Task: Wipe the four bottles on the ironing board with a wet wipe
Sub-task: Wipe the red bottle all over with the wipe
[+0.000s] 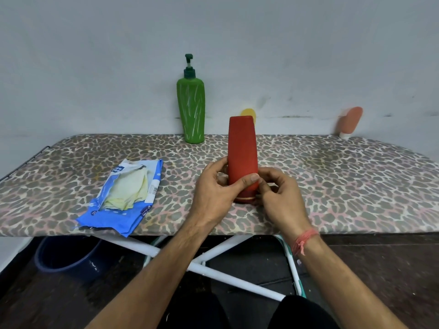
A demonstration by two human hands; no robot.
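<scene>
I see both hands wrapped around the red bottle (242,157), standing cap-down near the front edge of the ironing board (332,186): left hand (213,188) with thumb across its front, right hand (280,195) curled at its base, hiding the cap. At nine o'clock lies the wipes pack (123,198). Farther, at twelve, the green pump bottle (191,108); a yellow bottle (248,113) mostly hidden behind the red one; at two o'clock, a blurred peach bottle (350,122).

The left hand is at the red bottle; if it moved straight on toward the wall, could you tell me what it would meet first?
Probably the green pump bottle, though the left hand grips the red bottle and depth is unclear.
</scene>
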